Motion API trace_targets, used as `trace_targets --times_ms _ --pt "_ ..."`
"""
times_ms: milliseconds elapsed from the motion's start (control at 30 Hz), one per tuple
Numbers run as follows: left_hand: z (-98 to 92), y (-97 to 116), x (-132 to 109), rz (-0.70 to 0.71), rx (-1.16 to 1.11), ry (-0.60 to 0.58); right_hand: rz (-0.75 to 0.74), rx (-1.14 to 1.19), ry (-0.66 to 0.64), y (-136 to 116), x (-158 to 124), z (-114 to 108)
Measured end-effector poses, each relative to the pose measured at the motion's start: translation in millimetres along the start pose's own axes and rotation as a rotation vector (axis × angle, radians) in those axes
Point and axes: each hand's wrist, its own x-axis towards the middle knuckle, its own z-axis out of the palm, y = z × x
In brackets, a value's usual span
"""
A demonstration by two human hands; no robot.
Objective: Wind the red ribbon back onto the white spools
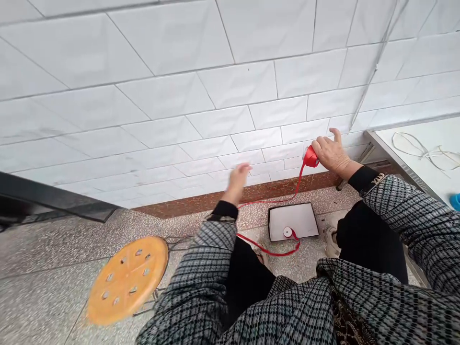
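Observation:
My right hand [332,153] is raised near the tiled wall, fingers curled around a bunched red ribbon [310,157]. The ribbon runs down across the floor in a long loop to a small spool of red ribbon [287,232]. That spool lies on a white card in a shallow black-edged box [293,221] on the floor. My left hand [237,181] is blurred with motion, fingers apart, holding nothing, and close to the ribbon's upper stretch without touching it.
An orange round stool seat [127,280] with several slots stands at lower left. White tiles [215,96] cover the wall above a brown skirting strip. At right is a white table [413,143] with thin white cords on it. My knees and a shoe are below.

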Motion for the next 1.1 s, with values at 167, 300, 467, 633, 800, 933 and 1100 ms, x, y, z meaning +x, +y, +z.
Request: trace_targets --times_ms 167,300,467,633,800,933,1100 --pt "111.6 17.2 -19.1 -0.044 -0.481 -0.450 -0.057 0.015 -0.014 -19.0 18.0 8.7" --pt "138.5 9.8 -37.4 -0.240 -0.586 -0.438 0.004 0.053 -0.117 -45.3 11.4 35.2" --pt "146.3 -10.0 -40.3 -0.444 -0.494 -0.380 0.056 0.110 -0.282 -65.1 3.7 59.4" --pt "140.8 -13.0 -36.9 -0.416 -0.451 -0.472 0.041 0.104 -0.317 -66.0 6.8 67.4" --pt "137.8 -13.8 -33.8 -0.530 -0.511 -0.547 -0.017 0.091 -0.332 -70.0 -1.9 76.1" --pt "141.1 -16.4 -34.5 -0.550 -0.541 -0.484 -0.070 0.089 -0.345 -75.5 -11.5 81.2" --pt "144.1 -19.4 -36.9 -0.543 -0.596 -0.470 -0.111 0.092 -0.338 -80.5 -18.8 85.7"
